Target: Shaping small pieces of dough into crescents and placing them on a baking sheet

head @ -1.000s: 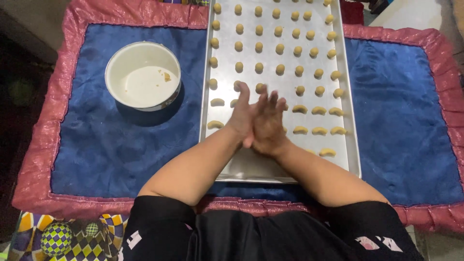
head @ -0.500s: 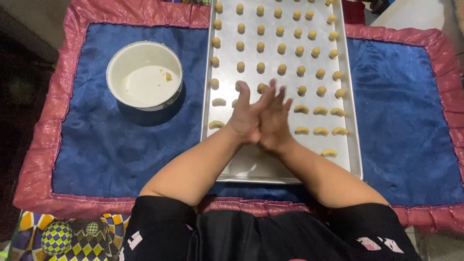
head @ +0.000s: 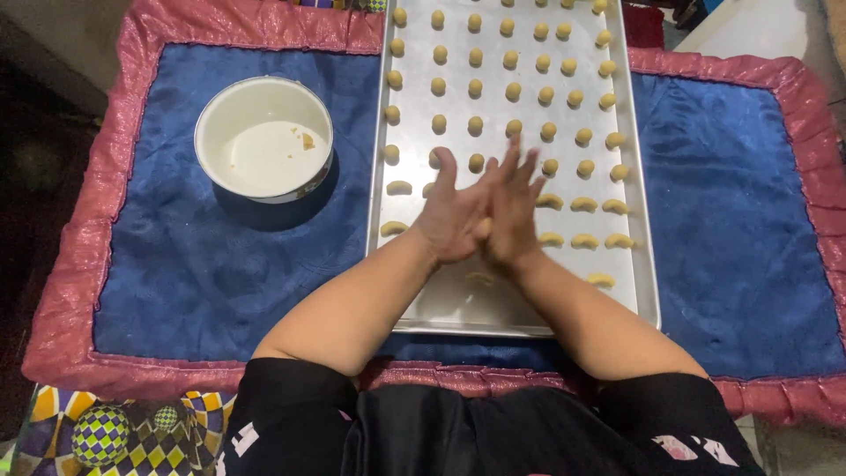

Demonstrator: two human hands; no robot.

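My left hand (head: 448, 219) and my right hand (head: 515, 216) are pressed palm to palm above the near half of a long metal baking tray (head: 458, 310). The fingers are stretched out and slightly spread, pointing away from me. Whatever lies between the palms is hidden. Several small round dough balls (head: 476, 88) sit in rows on the far part of the tray. Several curved crescent dough pieces (head: 583, 204) lie in rows beside and beyond my hands. One more crescent (head: 480, 278) shows under my wrists.
A white bowl (head: 263, 141), holding only a few crumbs, stands left of the tray on a blue cloth (head: 203, 282) with a shiny pink frilled border (head: 62, 291). A patterned multicoloured fabric (head: 97, 432) lies at the bottom left.
My palms have slid against each other; the left fingers now reach a little farther forward. Tray, bowl and dough pieces have not moved.
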